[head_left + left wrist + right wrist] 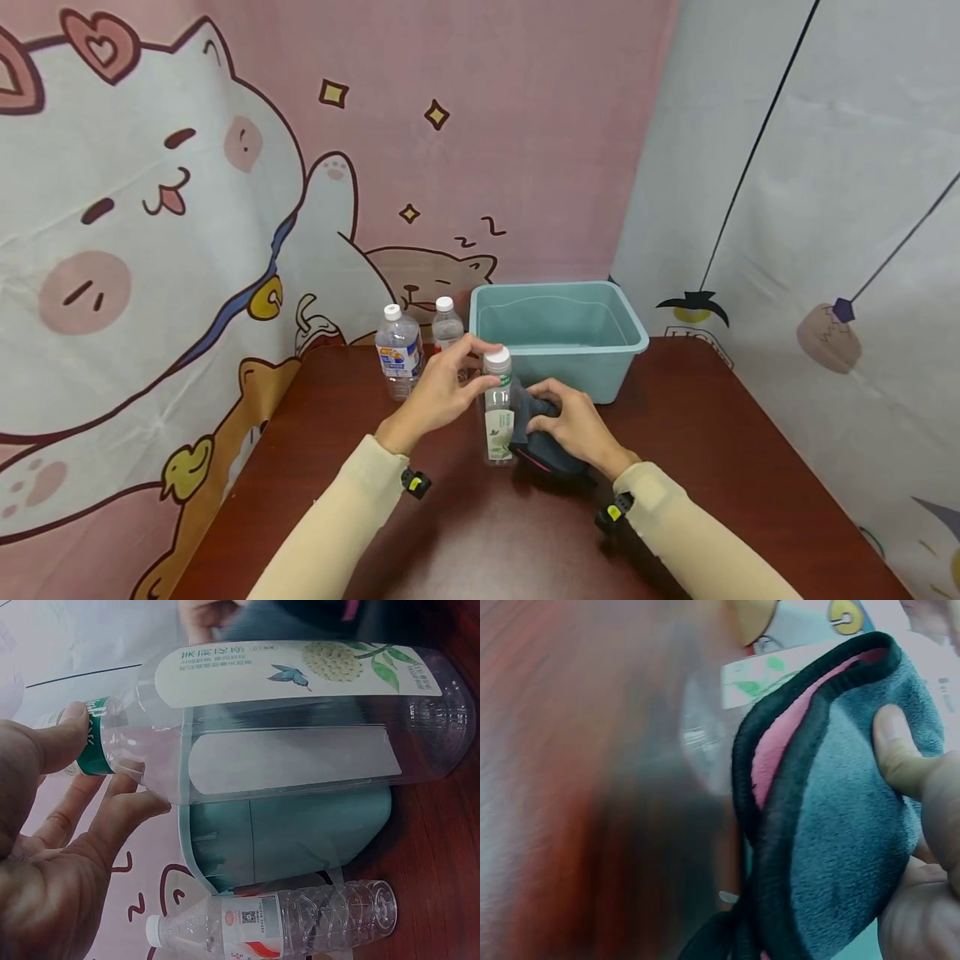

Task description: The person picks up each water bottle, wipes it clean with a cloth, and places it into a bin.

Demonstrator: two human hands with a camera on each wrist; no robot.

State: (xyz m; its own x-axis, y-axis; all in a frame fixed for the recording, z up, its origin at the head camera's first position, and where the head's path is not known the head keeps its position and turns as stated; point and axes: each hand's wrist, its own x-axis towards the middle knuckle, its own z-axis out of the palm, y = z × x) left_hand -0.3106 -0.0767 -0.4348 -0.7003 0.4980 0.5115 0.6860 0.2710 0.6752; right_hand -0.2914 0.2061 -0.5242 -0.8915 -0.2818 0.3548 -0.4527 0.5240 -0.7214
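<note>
A clear plastic bottle [499, 433] with a white cap and a pale label stands upright near the middle of the table. My left hand [444, 385] holds it by the neck, thumb and fingers around the green band below the cap, as the left wrist view shows. My right hand [573, 421] grips a folded grey-blue cloth [847, 817] with dark edging and a pink inner side. The cloth is against the bottle's right side in the head view. Part of the right hand's fingers is hidden behind the cloth.
A light teal plastic bin [570, 362] stands behind the hands at the back. To the left are two more clear bottles with white caps, a wide one [400, 357] and a slimmer one [446, 327]. The dark red table [720, 467] meets printed curtains behind and beside.
</note>
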